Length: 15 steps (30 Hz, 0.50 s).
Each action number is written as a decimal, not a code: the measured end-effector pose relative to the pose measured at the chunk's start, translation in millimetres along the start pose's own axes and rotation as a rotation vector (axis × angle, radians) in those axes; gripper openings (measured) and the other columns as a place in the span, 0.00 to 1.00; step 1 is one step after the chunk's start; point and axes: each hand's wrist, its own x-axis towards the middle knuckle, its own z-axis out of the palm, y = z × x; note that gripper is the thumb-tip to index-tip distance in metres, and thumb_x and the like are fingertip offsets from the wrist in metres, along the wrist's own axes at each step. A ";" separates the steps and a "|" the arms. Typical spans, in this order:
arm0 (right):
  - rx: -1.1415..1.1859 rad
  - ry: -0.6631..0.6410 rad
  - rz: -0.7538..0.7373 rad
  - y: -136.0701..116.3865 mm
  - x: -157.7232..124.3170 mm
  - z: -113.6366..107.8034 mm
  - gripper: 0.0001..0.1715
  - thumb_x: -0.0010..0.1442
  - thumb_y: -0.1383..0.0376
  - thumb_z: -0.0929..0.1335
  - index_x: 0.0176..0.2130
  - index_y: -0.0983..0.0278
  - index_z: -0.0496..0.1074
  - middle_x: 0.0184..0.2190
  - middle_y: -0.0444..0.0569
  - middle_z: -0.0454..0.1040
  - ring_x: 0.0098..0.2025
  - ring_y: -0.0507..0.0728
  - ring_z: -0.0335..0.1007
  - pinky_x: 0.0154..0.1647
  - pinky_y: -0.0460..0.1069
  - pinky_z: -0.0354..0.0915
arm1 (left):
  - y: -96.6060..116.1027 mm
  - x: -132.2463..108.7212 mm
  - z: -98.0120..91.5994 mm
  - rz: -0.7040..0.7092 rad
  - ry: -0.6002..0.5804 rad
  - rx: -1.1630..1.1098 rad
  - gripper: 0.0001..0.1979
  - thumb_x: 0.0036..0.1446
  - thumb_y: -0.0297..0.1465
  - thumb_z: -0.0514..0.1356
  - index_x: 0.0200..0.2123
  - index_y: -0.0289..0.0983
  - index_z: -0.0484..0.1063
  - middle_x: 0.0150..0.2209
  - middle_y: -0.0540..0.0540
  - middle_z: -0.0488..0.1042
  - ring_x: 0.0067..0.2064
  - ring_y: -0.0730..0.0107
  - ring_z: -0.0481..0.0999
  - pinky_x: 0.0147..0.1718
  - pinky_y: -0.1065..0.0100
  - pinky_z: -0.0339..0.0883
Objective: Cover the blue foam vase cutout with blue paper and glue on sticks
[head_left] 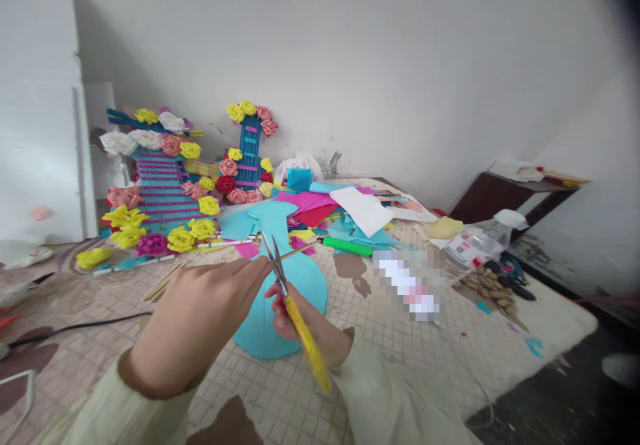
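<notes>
Two sets of fingers are engaged: a thin stick [297,252] is pinched in the left fingers [259,272], and yellow-handled scissors [307,338] are grasped in the right fingers [283,323]. The blades are parted at the stick; whether it is nipped between them cannot be told. A blue paper cutout [305,278] is laid flat beneath both, partly covered by them. The stick's near end is hidden.

The counter [485,358] is faced with a checked covering, worn through to brown in patches. Checked surface is exposed from the cutout toward the right edge, which is bordered by dark floor [530,405]. Rearward, room is taken up by paper sheets [317,204] and two flower-trimmed pieces [167,192] [249,152] before a scuffed wall [380,65]. Rightward, a bottle [483,244] is noted. One object [407,285] is pixelated; the counter's front edge is cut off.
</notes>
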 end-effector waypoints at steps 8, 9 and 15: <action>0.009 -0.012 -0.014 1.0 1.1 -0.5 0.26 0.57 0.46 0.66 0.47 0.57 0.60 0.30 0.42 0.53 0.27 0.50 0.50 0.30 0.47 0.56 | -0.2 1.5 -4.4 -0.056 -0.180 -0.025 0.13 0.56 0.23 0.52 0.41 0.37 0.74 0.40 0.40 0.79 0.32 0.53 0.79 0.32 0.50 0.74; 0.009 -0.015 -0.016 2.5 1.6 -0.9 0.26 0.57 0.46 0.66 0.47 0.57 0.60 0.30 0.41 0.53 0.27 0.50 0.50 0.30 0.47 0.56 | -0.3 1.5 -4.8 -0.062 -0.192 -0.027 0.13 0.56 0.23 0.52 0.41 0.37 0.74 0.40 0.40 0.79 0.32 0.53 0.79 0.33 0.50 0.74; 0.000 -0.029 -0.016 11.3 4.4 -2.6 0.25 0.58 0.47 0.66 0.47 0.58 0.60 0.30 0.41 0.54 0.27 0.49 0.50 0.30 0.47 0.57 | -0.4 3.3 -3.8 -0.080 -0.205 -0.026 0.12 0.57 0.24 0.53 0.41 0.38 0.74 0.40 0.41 0.79 0.33 0.53 0.79 0.33 0.50 0.74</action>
